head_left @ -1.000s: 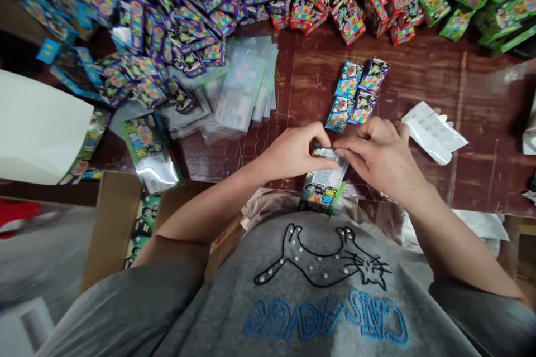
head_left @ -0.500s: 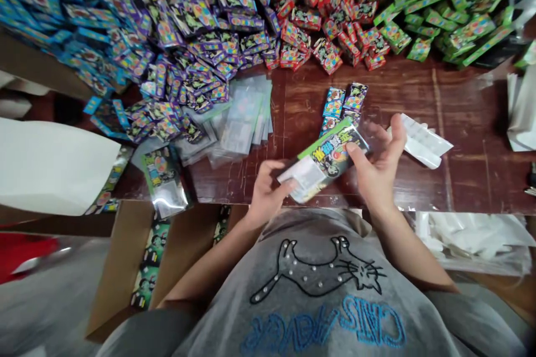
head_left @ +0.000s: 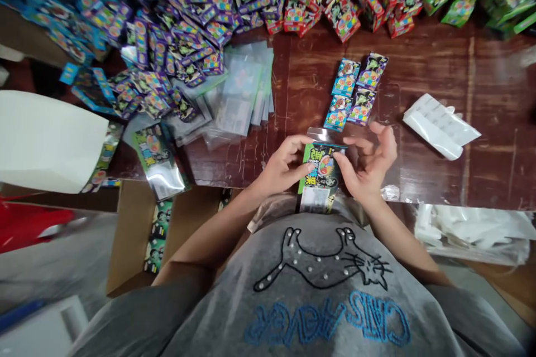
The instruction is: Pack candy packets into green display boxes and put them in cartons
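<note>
Near the table's front edge, a green and black printed plastic pouch [head_left: 319, 175] is upright between my hands, its clear flap raised at the top. My left hand [head_left: 288, 166] is closed on its left side, thumb across the front. My right hand [head_left: 371, 167] pinches the upper right edge with the thumb in front, other fingers raised and curled. Just beyond the pouch lie two small blue boxes [head_left: 340, 95] and two purple boxes [head_left: 366, 89], side by side in pairs. What is inside the pouch is hard to make out.
Heaps of purple boxes [head_left: 184, 22], red boxes [head_left: 343, 14] and green boxes [head_left: 460, 5] line the back. Clear pouches [head_left: 238, 95] lie fanned left of centre. A filled pouch [head_left: 161, 159] overhangs the edge above a cardboard carton [head_left: 134, 234]. A white sticker sheet [head_left: 439, 125] lies right.
The pouch has turned from slanted to upright and come closer to my body. My left hand has moved up its side, my right hand now pinches near its opening. The view has shifted.
</note>
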The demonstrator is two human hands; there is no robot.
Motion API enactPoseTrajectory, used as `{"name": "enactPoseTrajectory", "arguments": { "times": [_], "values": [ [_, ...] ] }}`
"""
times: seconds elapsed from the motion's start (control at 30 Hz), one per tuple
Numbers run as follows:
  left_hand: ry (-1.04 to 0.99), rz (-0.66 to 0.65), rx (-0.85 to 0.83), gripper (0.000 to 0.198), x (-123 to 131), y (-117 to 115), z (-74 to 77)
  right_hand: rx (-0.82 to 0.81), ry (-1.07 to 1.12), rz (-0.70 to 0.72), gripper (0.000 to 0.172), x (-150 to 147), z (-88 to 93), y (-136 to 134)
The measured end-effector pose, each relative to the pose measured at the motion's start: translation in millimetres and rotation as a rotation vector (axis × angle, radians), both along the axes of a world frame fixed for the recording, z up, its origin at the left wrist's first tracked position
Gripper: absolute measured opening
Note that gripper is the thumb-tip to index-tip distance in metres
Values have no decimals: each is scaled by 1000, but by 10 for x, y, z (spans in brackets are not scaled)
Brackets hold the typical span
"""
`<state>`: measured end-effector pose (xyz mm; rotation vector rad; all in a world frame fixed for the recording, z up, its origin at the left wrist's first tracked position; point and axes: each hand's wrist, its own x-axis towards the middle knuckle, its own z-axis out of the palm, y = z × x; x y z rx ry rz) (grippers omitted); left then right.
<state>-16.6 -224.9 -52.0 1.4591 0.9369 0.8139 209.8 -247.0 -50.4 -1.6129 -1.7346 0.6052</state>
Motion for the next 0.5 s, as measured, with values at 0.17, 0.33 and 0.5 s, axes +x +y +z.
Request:
{"name": "enactPoseTrajectory", "arguments": {
  "times": [0.17,0.33,0.5],
  "values": [
    [15,72,69,22,-83,104,22,-19,-82,115,104,17,-86,-42],
    [-94,91,-22,24,-89,146,98,200,128,117,101,28,-146,-5],
    [-109,141,-7,16,-43,137,100,160,374,194,93,16,-117,86]
  ]
}}
